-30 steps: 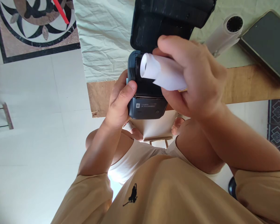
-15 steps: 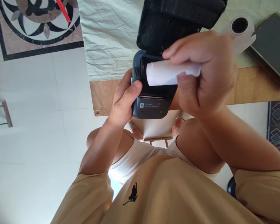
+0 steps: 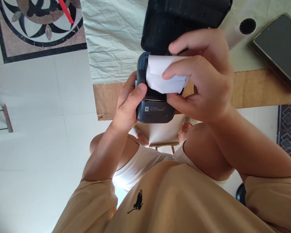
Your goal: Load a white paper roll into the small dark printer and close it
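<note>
printer (image 3: 155, 111): small white square sign and two lines of tiny words on its dark front, too small to read | shirt (image 3: 184, 200): small black picture, no words

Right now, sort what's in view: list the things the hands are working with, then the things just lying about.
In use:
left hand
right hand
printer, lid open
paper roll

Lying about:
spare roll
dark tablet
pale cloth
wooden table
</note>
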Demonstrator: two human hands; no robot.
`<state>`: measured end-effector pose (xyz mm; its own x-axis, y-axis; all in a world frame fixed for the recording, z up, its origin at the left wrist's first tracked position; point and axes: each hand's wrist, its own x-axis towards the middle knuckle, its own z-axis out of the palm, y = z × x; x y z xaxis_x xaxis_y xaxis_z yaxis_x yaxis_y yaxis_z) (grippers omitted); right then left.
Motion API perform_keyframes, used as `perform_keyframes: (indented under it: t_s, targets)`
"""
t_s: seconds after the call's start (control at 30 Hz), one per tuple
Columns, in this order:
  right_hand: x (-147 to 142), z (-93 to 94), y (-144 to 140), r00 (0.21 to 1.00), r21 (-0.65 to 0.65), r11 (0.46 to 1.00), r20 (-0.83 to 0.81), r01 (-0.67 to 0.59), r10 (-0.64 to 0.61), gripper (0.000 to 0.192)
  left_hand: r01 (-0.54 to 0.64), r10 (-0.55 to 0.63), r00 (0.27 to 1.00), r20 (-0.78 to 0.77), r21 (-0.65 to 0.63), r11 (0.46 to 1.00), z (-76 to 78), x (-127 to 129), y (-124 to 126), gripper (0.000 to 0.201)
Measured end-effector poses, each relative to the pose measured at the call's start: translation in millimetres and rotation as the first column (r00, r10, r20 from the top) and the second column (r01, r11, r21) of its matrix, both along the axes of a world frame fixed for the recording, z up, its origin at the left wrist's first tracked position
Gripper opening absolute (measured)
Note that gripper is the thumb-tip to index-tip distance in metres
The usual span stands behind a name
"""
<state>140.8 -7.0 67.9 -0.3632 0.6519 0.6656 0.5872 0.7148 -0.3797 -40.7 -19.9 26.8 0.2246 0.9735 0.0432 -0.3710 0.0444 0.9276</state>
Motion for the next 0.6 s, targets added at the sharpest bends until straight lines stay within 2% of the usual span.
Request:
perform_keyframes:
  t_s: [0.13,0.37,0.6]
  targets:
    - [-0.2,0.1,0.1,0.998,0.062,0.996,-0.002,0.058,-0.058,0.03,0.036,-0.036,0.999,-0.02,-0.003,0.999,3.8,-1.8,-0.7,0.031]
    - [-3.5,1.1,3.0,0.978,0.105,0.994,-0.207,-0.018,0.039,0.019,0.007,-0.008,1.0,0.003,0.065,0.998,-11.6,-2.6,3.6,0.041]
    - [0.1,-3.8,12.3,0.976,0.177,0.983,-0.199,-0.048,0.084,0.021,0.009,-0.008,0.999,-0.032,0.045,0.999,-6.8,-2.1,2.4,0.043]
